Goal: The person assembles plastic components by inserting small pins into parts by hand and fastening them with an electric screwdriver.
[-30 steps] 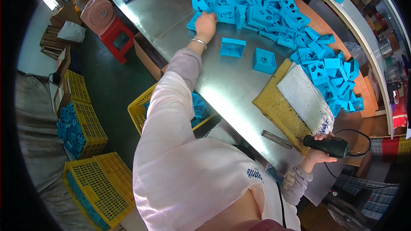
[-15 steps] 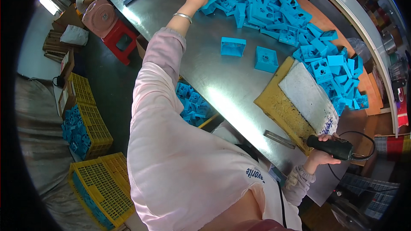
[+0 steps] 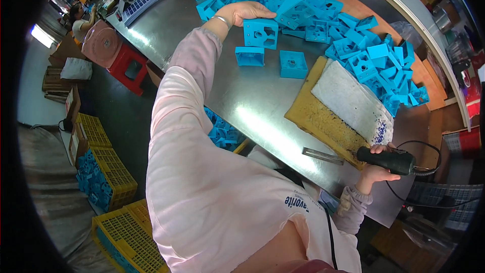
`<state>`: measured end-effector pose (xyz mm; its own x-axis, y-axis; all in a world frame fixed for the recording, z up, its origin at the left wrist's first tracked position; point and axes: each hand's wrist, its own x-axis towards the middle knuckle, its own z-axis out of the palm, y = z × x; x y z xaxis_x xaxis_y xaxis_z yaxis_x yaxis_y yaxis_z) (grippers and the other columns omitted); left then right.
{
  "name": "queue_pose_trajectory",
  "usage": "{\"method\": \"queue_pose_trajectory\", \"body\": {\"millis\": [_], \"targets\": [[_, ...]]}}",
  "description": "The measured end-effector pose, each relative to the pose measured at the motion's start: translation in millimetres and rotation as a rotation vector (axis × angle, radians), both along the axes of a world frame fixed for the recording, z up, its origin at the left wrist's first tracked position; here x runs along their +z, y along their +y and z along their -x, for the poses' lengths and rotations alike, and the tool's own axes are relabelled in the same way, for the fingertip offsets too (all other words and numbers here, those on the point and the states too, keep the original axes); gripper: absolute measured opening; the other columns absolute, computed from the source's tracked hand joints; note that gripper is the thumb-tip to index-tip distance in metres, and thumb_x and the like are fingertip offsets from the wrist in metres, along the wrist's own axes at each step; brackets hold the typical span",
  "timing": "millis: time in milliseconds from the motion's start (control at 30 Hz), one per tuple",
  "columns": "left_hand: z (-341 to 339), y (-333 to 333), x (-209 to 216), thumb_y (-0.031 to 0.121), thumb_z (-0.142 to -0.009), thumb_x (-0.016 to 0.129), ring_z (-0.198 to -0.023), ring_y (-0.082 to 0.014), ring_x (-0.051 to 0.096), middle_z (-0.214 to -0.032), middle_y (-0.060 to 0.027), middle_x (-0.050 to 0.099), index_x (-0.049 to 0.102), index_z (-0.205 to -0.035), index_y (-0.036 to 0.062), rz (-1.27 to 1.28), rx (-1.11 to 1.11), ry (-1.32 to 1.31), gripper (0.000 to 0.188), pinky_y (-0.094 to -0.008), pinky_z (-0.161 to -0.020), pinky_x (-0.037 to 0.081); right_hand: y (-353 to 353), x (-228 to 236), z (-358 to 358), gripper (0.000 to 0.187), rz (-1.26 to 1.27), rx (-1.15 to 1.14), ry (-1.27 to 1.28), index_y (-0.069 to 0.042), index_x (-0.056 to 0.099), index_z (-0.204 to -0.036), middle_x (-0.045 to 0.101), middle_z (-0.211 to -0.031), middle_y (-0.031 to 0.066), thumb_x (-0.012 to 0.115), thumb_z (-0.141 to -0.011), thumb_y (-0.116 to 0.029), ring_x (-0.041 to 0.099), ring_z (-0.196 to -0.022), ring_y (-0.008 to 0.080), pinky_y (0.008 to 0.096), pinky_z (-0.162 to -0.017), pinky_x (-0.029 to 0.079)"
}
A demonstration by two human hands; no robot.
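My left hand [image 3: 245, 12] is at the near edge of a heap of blue plastic boxes [image 3: 303, 0]. Its fingers are closed over the top edge of one square blue box [image 3: 260, 34] with cut-outs in its face; the palm side is hidden. Two more blue boxes, one on its side [image 3: 250, 56] and one flatter [image 3: 293, 64], stand apart on the metal table just nearer to me. At the right, my right hand [image 3: 378, 172] is wrapped round a black corded handheld tool [image 3: 386, 161], above the corner of a yellow pad; the tool's exact kind is unclear.
A stained white cloth [image 3: 348, 98] lies on the yellow pad [image 3: 323, 116], beside a metal bar [image 3: 323, 156]. Yellow crates [image 3: 129, 232] of blue parts stand at the left. A red stool [image 3: 129, 68] bears a pink fan [image 3: 102, 43]. A person [image 3: 81, 23] sits far left.
My left hand has come nearer from the heap, and a blue box now stands under its fingers on the table. The view has shifted slightly. My right hand keeps its hold on the tool.
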<state>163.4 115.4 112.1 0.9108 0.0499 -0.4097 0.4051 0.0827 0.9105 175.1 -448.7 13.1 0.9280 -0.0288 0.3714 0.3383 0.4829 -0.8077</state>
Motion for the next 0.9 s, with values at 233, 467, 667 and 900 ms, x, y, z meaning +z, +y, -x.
{"method": "queue_pose_trajectory", "body": {"millis": [233, 467, 667, 900], "targets": [[-19, 0, -3, 0.029, -0.084, 0.072, -0.075, -0.0088, 0.065, -0.093, -0.0029, 0.069, 0.065, -0.105, 0.0016, 0.012, 0.008, -0.061, 0.036, -0.0255, -0.063, 0.057, -1, -1, 1, 0.109, 0.037, 0.022, -0.043, 0.003, 0.049, -0.114, 0.051, -0.071, 0.0086, 0.023, -0.068, -0.093, 0.05, -0.066, 0.0203, 0.0338, -0.062, 0.044], [-12, -9, 7, 0.031, -0.082, 0.074, -0.073, -0.0101, 0.065, -0.093, -0.0032, 0.069, 0.066, -0.105, 0.0012, -0.089, 0.032, -0.044, 0.038, -0.0264, -0.065, 0.057, -4, -2, -1, 0.11, 0.023, 0.007, -0.029, 0.003, 0.049, -0.114, 0.051, -0.071, 0.0087, 0.024, -0.067, -0.094, 0.05, -0.066, 0.0203, 0.0339, -0.063, 0.044], [-17, -5, 5, 0.032, -0.081, 0.075, -0.068, -0.0056, 0.062, -0.084, -0.0006, 0.069, 0.069, -0.096, 0.0045, -0.276, -0.068, 0.074, 0.032, -0.0206, -0.056, 0.052, 2, 4, 3, 0.11, 0.044, -0.028, -0.025, 0.004, 0.049, -0.113, 0.05, -0.071, 0.0088, 0.024, -0.068, -0.093, 0.05, -0.065, 0.0203, 0.033, -0.062, 0.044], [-27, -14, -9, 0.026, -0.076, 0.078, -0.078, -0.0151, 0.065, -0.085, -0.0061, 0.071, 0.074, -0.09, 0.0069, -0.985, -0.193, -0.234, 0.024, -0.0285, -0.07, 0.051, 2, 4, 4, 0.109, 0.008, -0.022, -0.024, 0.003, 0.049, -0.112, 0.05, -0.071, 0.0086, 0.023, -0.068, -0.093, 0.05, -0.065, 0.0199, 0.0327, -0.062, 0.044]]}}
